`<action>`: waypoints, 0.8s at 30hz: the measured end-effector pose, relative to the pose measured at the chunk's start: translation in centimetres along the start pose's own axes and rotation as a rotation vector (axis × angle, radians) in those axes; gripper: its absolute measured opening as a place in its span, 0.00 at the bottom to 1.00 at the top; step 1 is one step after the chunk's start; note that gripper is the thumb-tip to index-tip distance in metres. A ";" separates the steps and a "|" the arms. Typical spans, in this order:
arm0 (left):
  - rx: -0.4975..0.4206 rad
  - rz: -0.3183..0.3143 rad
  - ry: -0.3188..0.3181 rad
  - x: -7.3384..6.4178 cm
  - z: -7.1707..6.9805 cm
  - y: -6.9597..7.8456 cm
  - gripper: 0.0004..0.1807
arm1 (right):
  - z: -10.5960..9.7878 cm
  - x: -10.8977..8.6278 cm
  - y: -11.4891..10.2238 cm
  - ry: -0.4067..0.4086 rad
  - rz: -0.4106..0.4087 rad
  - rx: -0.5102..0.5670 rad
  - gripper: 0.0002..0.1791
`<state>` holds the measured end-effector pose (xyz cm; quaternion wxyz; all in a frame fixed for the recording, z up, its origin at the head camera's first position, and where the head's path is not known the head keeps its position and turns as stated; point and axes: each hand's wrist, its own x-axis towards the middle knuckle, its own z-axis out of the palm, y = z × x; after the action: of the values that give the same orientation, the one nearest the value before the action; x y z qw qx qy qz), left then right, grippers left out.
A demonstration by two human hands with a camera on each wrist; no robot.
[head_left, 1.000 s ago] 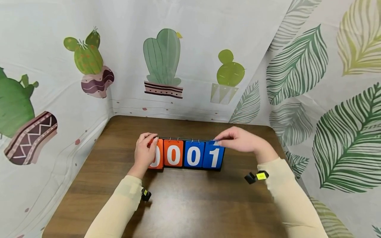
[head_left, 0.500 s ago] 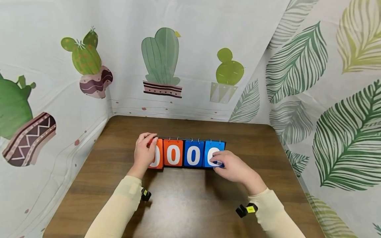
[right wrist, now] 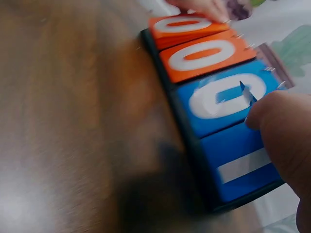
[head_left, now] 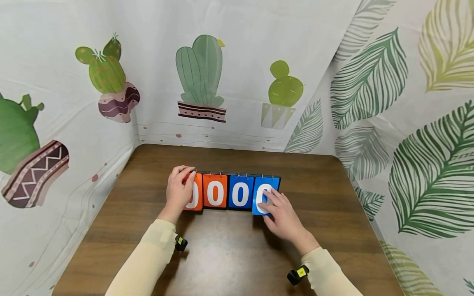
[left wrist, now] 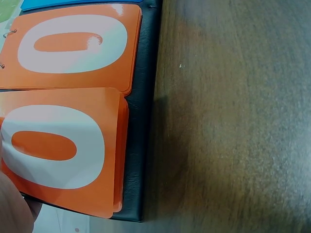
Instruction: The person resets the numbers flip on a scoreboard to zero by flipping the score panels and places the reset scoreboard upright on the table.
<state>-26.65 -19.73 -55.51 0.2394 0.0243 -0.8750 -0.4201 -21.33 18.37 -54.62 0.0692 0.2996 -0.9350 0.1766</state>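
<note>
A flip scoreboard (head_left: 227,209) with a black backing stands on the table, its number cards hung on metal rings. Two orange cards (head_left: 215,191) and two blue cards (head_left: 241,192) face forward, each with a white 0 in the head view. My left hand (head_left: 178,188) grips the upper left corner, thumb over the end orange card (left wrist: 92,194). At the other end, my right hand (head_left: 282,213) lays its fingers on the last blue card (head_left: 258,211), whose lower edge stands out from the backing. The right wrist view is blurred; there a thumb (right wrist: 286,131) covers part of the end blue card.
The brown wooden table (head_left: 222,255) extends in front of and behind the scoreboard. A white cloth with printed cacti (head_left: 201,74) hangs behind it, and a leaf-patterned cloth (head_left: 370,74) hangs on the right.
My right hand came down from the top of the last blue stack to its front and drew slightly back. That stack went from 1 to 0. My left hand stayed put.
</note>
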 end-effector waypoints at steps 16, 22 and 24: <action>-0.007 -0.001 -0.004 0.1 -0.3 0.1 0.18 | 3.1 -0.4 0.5 0.082 -0.016 -0.033 0.25; -0.008 -0.007 -0.010 0.1 -0.2 0.0 0.18 | 3.3 -0.3 0.5 0.102 -0.016 -0.032 0.24; -0.008 -0.009 -0.012 0.0 -0.1 0.0 0.18 | 3.3 -0.3 0.4 0.112 -0.013 -0.026 0.23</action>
<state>-26.62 -19.86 -55.43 0.2325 0.0247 -0.8745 -0.4248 -21.40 17.65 -57.90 0.1263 0.2944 -0.9300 0.1805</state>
